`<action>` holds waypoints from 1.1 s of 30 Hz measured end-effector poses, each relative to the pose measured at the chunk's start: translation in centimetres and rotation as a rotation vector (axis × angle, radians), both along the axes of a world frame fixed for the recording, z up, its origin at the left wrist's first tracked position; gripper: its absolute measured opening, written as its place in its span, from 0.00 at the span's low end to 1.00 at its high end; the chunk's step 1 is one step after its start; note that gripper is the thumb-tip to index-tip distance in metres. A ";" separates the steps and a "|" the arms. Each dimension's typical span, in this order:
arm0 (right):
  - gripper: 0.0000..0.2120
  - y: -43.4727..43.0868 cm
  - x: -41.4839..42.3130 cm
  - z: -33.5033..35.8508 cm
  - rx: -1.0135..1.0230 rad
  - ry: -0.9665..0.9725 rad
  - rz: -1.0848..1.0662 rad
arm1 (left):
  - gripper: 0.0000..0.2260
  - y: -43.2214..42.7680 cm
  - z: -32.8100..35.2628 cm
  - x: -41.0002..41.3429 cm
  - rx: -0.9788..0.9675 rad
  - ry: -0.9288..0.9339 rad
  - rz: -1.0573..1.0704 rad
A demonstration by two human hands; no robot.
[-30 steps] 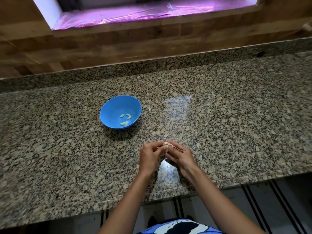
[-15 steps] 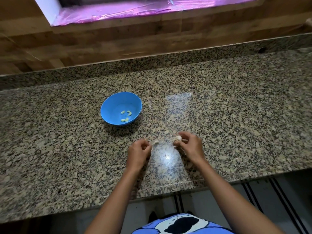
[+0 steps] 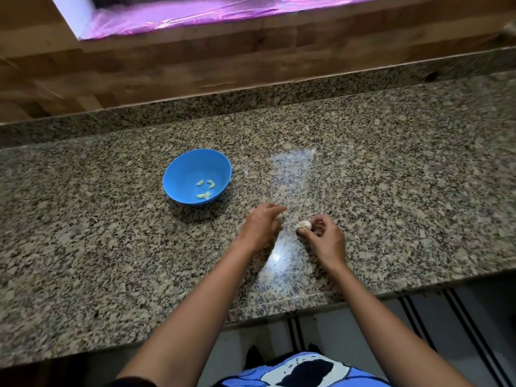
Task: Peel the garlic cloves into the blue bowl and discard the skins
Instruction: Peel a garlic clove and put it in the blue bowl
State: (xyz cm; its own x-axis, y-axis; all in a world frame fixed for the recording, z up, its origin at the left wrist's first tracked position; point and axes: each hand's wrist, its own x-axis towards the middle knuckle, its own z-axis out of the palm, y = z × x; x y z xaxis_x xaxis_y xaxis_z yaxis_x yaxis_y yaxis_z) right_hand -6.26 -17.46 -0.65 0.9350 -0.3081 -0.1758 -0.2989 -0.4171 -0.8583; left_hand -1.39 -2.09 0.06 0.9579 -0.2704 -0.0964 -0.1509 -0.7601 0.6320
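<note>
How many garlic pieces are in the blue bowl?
4 cloves: two mid-bowl, two touching by the near wall of the bowl. None look hidden.

On the counter (image 3: 391, 174), the bowl (image 3: 178, 188) holding peeled cloves (image 3: 206, 188) sits left of and behind both hands.

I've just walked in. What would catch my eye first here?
The bright blue bowl on the speckled granite counter, with a few peeled garlic cloves inside. Nearer the counter's front edge, the right hand pinches a pale piece of garlic, the left hand beside it.
</note>
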 end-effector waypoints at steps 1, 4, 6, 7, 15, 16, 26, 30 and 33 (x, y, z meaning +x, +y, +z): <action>0.13 -0.2 0.0 0.0 0.003 0.003 0.008 | 0.16 -0.3 -0.3 0.4 0.036 0.003 -0.014; 0.10 -0.6 0.1 -0.3 0.034 0.016 0.008 | 0.11 -0.8 -0.8 0.8 0.128 -0.056 -0.015; 0.10 -0.8 0.3 -0.4 0.073 0.032 -0.001 | 0.09 -0.9 -0.7 0.8 0.180 -0.100 -0.036; 0.10 -0.8 0.4 -0.3 0.082 0.047 -0.004 | 0.08 -0.9 -0.6 0.6 0.188 -0.104 -0.034; 0.16 4.0 -1.2 1.0 -0.250 -0.386 0.217 | 0.04 4.5 -0.5 -2.7 -0.500 0.340 0.519; 0.16 5.0 -1.4 0.8 -0.224 -0.365 0.314 | 0.04 5.4 -0.6 -3.0 -0.503 0.350 0.537; 0.46 4.2 -1.5 -2.9 -0.496 0.085 0.831 | 0.02 6.5 0.0 -4.2 0.037 0.194 0.441; 0.46 4.2 -1.6 -2.7 -0.491 0.073 0.838 | 0.03 5.0 0.6 -3.7 -0.104 0.481 0.325; 0.46 4.1 -1.7 -2.7 -0.482 0.071 0.833 | 0.02 4.8 0.6 -3.4 -0.099 0.493 0.317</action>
